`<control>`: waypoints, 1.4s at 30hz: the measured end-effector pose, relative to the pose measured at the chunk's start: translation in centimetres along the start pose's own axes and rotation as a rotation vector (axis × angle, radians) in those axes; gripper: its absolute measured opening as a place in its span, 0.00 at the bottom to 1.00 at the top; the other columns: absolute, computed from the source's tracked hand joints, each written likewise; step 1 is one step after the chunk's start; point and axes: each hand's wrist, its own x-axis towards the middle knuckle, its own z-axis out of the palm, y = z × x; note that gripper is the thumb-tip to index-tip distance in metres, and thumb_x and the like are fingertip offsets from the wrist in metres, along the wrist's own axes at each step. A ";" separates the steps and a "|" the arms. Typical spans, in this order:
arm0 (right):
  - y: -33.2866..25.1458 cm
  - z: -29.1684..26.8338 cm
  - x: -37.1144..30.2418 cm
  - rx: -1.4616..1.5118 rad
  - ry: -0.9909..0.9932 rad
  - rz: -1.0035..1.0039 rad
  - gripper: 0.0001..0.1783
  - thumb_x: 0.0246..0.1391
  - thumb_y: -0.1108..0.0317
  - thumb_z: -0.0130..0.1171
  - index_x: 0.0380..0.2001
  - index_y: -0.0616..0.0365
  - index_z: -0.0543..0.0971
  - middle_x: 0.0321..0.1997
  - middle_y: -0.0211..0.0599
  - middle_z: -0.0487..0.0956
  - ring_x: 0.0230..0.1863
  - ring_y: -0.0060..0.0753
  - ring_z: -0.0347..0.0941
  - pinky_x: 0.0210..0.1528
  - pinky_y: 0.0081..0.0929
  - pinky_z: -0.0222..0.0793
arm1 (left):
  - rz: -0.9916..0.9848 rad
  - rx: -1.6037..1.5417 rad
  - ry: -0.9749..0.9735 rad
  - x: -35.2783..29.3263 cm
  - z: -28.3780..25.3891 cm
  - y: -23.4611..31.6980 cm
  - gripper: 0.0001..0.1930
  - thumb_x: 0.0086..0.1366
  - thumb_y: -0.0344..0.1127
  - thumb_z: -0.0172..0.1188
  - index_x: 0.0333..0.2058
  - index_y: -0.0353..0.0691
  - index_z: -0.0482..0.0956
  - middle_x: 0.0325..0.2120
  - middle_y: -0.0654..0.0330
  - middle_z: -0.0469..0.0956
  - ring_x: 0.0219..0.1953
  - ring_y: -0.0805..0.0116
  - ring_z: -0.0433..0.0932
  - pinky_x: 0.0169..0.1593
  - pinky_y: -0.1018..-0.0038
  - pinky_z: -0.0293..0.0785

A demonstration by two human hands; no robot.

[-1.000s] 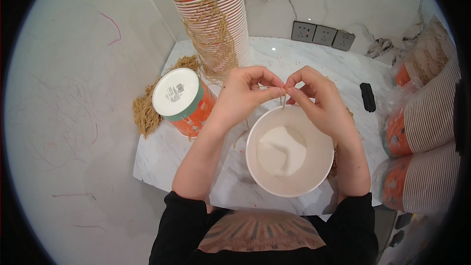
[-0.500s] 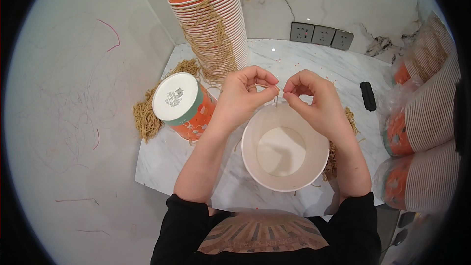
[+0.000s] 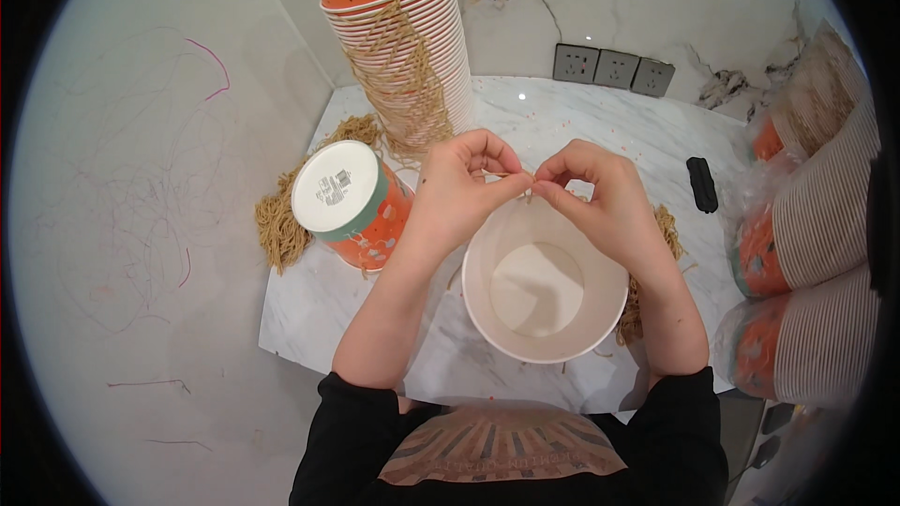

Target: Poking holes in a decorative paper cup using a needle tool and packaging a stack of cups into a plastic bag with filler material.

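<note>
Over the far rim of a white paper bucket [image 3: 480,276], both my hands are closed in pinches with their fingertips almost touching. My left hand [image 3: 461,178] grips a thin tan cord [image 3: 498,173], which runs between its fingers toward the other hand. The cord's end is pinched by my right hand [image 3: 592,189], just above the rim; the exact loop or knot there is too small to make out. The bucket stands upright, its mouth facing me and only its plain inside plainly visible.
An orange printed bucket [image 3: 377,230] stands upside down at left, beside a tan cord bundle [image 3: 279,225]. Behind rises a tall stack of nested buckets [image 3: 455,56] draped with cord. More cord [image 3: 667,230] lies right. Bagged bucket stacks [image 3: 825,215] and a black object [image 3: 701,185] are further right.
My right hand has moved slightly left, and its fingertips now meet the left ones at the cord. The bucket has barely shifted.
</note>
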 end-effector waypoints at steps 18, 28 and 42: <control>0.7 -0.3 0.6 0.349 -0.147 0.169 0.03 0.55 0.76 0.60 0.32 0.65 0.79 0.34 0.27 0.78 0.39 0.17 0.75 0.48 0.23 0.74 | 0.025 0.307 -0.092 -1.1 -1.6 0.8 0.07 0.57 0.29 0.68 0.35 0.39 0.88 0.13 0.79 0.59 0.17 0.88 0.52 0.22 0.81 0.46; 0.8 0.1 0.3 0.238 -0.056 0.067 0.09 0.48 0.70 0.65 0.30 0.67 0.83 0.30 0.37 0.82 0.34 0.26 0.78 0.39 0.26 0.74 | 0.071 0.272 0.017 -1.2 -0.4 1.3 0.11 0.52 0.39 0.74 0.30 0.38 0.88 0.15 0.68 0.72 0.16 0.82 0.58 0.21 0.76 0.54; 0.6 0.4 0.3 0.235 -0.049 0.073 0.09 0.51 0.69 0.64 0.30 0.67 0.81 0.30 0.36 0.81 0.34 0.25 0.78 0.37 0.26 0.73 | -0.077 0.157 -0.078 -1.2 -1.5 1.7 0.07 0.57 0.34 0.71 0.33 0.38 0.87 0.14 0.79 0.60 0.18 0.89 0.53 0.22 0.82 0.47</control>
